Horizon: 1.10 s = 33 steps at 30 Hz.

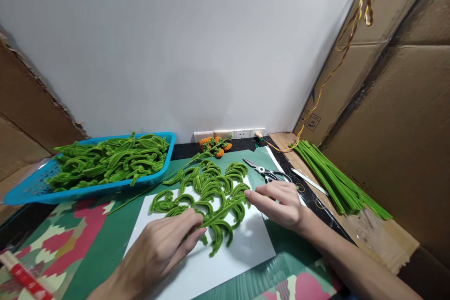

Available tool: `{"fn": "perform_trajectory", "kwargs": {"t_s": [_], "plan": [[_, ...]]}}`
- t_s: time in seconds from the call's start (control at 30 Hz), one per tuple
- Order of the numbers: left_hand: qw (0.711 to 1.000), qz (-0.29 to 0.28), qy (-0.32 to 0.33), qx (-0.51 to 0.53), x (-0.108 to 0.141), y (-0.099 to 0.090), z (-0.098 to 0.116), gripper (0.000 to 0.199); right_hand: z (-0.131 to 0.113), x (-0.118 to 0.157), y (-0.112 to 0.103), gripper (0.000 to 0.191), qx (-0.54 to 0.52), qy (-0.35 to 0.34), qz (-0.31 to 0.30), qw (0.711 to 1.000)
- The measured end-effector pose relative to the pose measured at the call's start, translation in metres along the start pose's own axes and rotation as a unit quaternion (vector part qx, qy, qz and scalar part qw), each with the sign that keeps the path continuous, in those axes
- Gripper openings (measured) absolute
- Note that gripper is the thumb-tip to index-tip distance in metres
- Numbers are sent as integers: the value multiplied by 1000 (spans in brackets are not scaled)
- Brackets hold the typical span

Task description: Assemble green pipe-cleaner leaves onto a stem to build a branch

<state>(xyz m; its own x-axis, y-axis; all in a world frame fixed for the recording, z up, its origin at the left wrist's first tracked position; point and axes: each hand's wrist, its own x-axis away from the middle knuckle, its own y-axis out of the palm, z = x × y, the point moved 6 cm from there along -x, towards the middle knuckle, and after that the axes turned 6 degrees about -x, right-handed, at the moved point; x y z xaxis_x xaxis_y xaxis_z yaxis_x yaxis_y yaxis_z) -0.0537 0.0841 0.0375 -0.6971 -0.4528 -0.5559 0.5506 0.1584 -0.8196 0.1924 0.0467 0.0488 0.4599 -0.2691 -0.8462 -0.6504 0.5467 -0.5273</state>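
Between my two hands runs a fuzzy green pipe cleaner stem, slanting up to the right. My left hand pinches its lower end between thumb and fingers. At the upper end, the fingertips of my right hand are closed on it. Curved green pipe cleaner pieces lie in small bunches under and around the stem, on a white sheet. Some curved pieces hang close below the stem, and I cannot tell whether they are joined to it. Scissors with dark handles rest just beyond my right hand.
A blue basket heaped with bent green pieces stands at the left. Behind the sheet lies a stem with orange flowers. Straight green pipe cleaners lie at the right beside a cardboard wall. A twisted yellow cord hangs down to the socket.
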Motion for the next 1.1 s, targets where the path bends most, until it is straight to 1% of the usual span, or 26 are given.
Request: {"fn": "perform_trajectory", "kwargs": {"t_s": [0.07, 0.13, 0.2, 0.23, 0.27, 0.3, 0.33, 0.37, 0.4, 0.47, 0.53, 0.6, 0.67, 0.73, 0.83, 0.93, 1.03, 1.1], "plan": [[1000, 6, 3, -1, -3, -1, 2, 14, -1, 0, 2, 29, -14, 19, 0, 1000], [1000, 19, 16, -12, -4, -3, 4, 14, 1, 0, 5, 27, -17, 24, -6, 1000], [998, 42, 22, -33, -4, -6, 3, 13, 12, 2, 6, 25, -9, 55, -23, 998], [997, 54, 15, -46, -4, -8, 1, 12, 23, 5, 6, 23, -6, 91, -32, 995], [996, 68, 2, -59, -2, -10, -2, 11, 37, 9, 5, 22, -6, 151, -43, 988], [994, 84, -13, -73, 0, -13, -5, 9, 54, 15, 3, 22, -14, 226, -52, 973], [990, 104, -28, -86, 2, -16, -8, 8, 72, 23, -1, 24, -24, 312, -49, 948], [987, 122, -45, -98, 4, -20, -11, 7, 88, 32, -5, 29, -35, 394, -39, 918], [982, 143, -62, -109, 6, -24, -14, 6, 98, 37, -9, 34, -37, 425, -32, 904], [971, 179, -102, -123, 9, -31, -17, 7, 111, 45, -14, 45, -55, 458, -38, 887], [960, 202, -145, -130, 10, -37, -20, 10, 116, 49, -11, 58, -86, 470, -64, 876], [952, 214, -173, -134, 9, -40, -20, 11, 115, 53, -3, 71, -124, 479, -100, 863], [949, 216, -187, -136, 9, -42, -20, 11, 112, 57, 7, 83, -150, 479, -135, 854], [949, 214, -192, -133, 9, -42, -20, 11, 109, 59, 12, 90, -145, 469, -151, 858], [952, 203, -196, -123, 11, -40, -21, 11, 111, 61, 10, 88, -109, 454, -132, 875], [952, 204, -198, -116, 13, -39, -22, 11, 115, 66, 10, 78, -102, 467, -116, 871], [947, 226, -199, -111, 13, -40, -22, 11, 115, 69, 13, 74, -85, 483, -136, 861], [947, 228, -201, -102, 13, -39, -23, 11, 115, 69, 15, 69, -68, 487, -158, 856]]}}
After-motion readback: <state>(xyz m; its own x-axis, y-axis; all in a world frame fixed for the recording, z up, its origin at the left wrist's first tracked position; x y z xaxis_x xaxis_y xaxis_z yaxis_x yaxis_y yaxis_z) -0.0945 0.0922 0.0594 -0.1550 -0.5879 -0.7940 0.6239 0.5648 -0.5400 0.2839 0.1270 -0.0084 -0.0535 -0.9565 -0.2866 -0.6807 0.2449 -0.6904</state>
